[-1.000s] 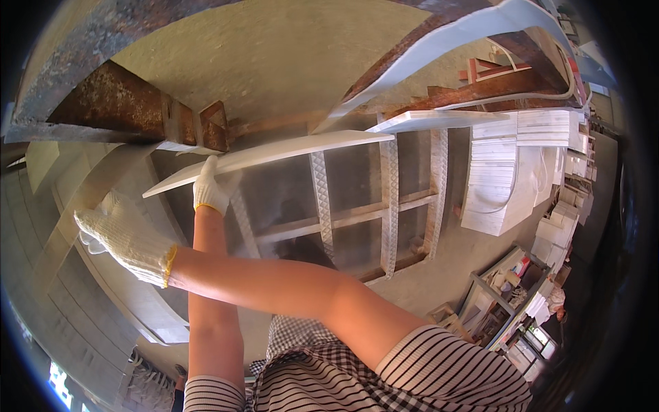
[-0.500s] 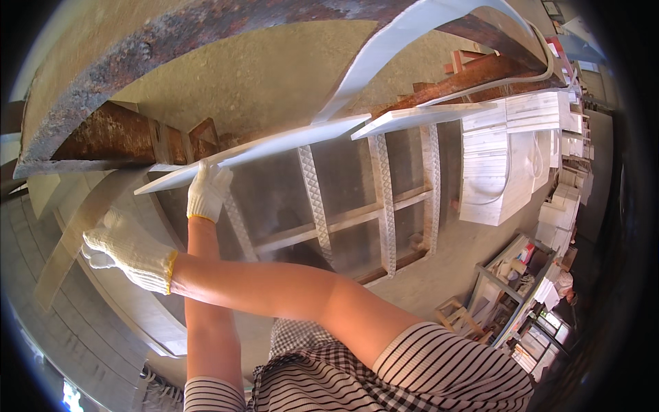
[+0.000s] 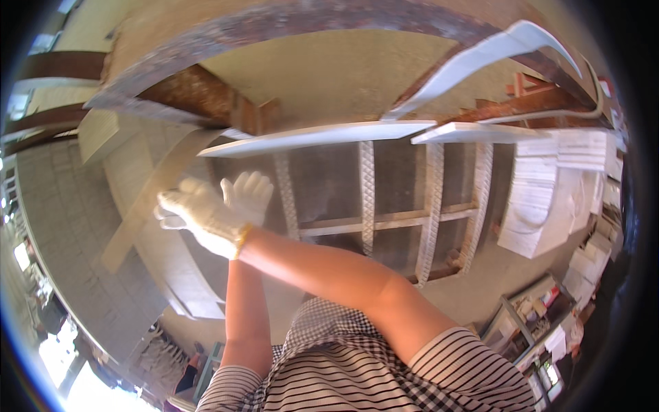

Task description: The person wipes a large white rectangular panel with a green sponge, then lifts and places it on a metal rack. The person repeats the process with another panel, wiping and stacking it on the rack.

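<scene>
Both my hands wear white knitted gloves with yellow cuffs, and my right forearm crosses over the left. My left hand (image 3: pixel 248 196) has its fingers spread, holding nothing, just below the white board (image 3: pixel 309 139). My right hand (image 3: pixel 202 214) is farther left, with its fingers curled at the edge of a long, flat tan strip (image 3: pixel 130 233). The strip slants from the board's left end down over grey panels. The white board is long and narrow and lies along the far side of a frame. Its left end tapers to a point.
A second white board (image 3: pixel 473 132) lies to the right of the first. Patterned crossbars (image 3: pixel 367 199) span the frame below. Beyond stands a rusty steel beam (image 3: pixel 295 20) with a curved white strip (image 3: pixel 473 58). A stack of white blocks (image 3: pixel 535 199) is at right; grey panels (image 3: pixel 75 226) at left.
My left hand has come off the white board, drawing back toward me with its fingers spread. The view has shifted left. The right hand stays by the tan strip.
</scene>
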Available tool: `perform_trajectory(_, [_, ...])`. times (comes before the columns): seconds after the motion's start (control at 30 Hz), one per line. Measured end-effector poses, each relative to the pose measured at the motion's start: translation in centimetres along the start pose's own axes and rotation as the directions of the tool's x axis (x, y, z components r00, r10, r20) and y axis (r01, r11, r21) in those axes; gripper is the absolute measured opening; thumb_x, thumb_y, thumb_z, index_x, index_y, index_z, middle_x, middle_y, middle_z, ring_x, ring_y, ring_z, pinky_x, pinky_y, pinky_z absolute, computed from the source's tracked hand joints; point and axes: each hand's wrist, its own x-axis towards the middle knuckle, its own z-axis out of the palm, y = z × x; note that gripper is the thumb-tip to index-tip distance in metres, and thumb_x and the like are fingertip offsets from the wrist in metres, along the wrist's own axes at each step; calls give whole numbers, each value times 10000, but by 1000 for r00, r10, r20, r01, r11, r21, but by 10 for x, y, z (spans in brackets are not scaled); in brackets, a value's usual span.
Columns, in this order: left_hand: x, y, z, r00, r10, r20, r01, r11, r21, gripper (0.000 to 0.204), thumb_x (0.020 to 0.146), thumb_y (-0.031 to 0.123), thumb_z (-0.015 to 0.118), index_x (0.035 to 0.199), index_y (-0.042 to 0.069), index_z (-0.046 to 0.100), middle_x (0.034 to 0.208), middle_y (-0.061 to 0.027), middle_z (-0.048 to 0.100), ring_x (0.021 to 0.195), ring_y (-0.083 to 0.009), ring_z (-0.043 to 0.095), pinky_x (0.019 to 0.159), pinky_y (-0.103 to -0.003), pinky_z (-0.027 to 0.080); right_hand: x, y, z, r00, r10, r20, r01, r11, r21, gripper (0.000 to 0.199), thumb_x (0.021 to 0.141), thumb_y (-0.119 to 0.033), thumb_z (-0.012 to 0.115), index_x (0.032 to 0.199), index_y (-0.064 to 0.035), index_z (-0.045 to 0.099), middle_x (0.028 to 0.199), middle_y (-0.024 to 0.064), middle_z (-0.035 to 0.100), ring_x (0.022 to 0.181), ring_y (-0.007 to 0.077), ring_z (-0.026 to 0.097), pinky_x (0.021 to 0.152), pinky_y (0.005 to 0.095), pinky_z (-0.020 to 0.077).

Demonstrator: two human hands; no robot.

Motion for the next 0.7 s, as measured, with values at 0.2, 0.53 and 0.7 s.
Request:
perform_trajectory(0.2, [2,47,-34,755,78,651,57,981,-183,772,980,625,329,1435,4,367,1300,-196,476,1164,-332,456,1051,-470,363,-19,1,-22,994,-19,-106,10,996,-92,98,955,-127,605,1036,-73,591,971,39,608,878,163,629,769,316,544])
perform_trajectory(0.53, [23,74,-33,881,-26,472,-142,938,316,824,991,632,277,1492,-21,276,1512,-225,348,1356,-340,401,1158,-446,313,-46,-6,-84,953,-87,-290,51,990,-129,95,984,-195,583,1033,-118,611,918,-2,597,776,96,583,656,276,486])
perform_trajectory(0.7, [47,57,-1,993,-118,-1,115,968,225,984,905,617,550,1514,-49,158,1530,-249,298,1396,-409,340,1124,-506,361,-64,-39,-151,853,-161,-496,189,982,6,102,926,-148,572,858,-80,539,760,40,558,565,123,495,478,247,411])
